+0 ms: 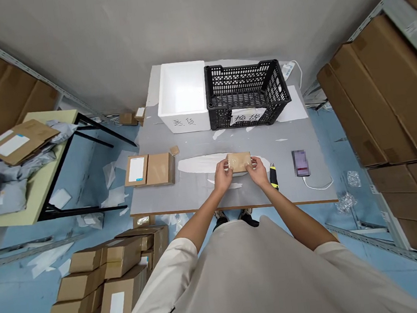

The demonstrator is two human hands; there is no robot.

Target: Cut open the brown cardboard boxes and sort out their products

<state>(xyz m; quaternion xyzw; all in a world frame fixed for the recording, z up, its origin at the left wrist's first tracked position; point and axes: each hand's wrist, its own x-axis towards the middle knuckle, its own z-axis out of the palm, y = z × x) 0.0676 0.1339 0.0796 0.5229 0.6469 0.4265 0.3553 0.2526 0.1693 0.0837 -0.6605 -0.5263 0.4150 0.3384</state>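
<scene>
Between my two hands is a small brown cardboard box [239, 161] with shiny clear tape or film over it. My left hand [223, 174] grips its left end, and my right hand [257, 171] grips its right end. Both thumbs lie on the near side; the fingers behind are partly hidden. A yellow and black utility knife [273, 177] lies just right of my right hand. Farther left on the grey table [197, 193] sits an opened cardboard box [160, 169], its labelled flap [137, 170] folded out to the left.
A white foam bin [189, 121] and a black plastic crate [251, 116] stand along the back of the table. To the right lies a phone [300, 162] on a white cable. Stacked cartons [122, 257] fill the floor at left, and a side table [43, 195] holds grey parcels.
</scene>
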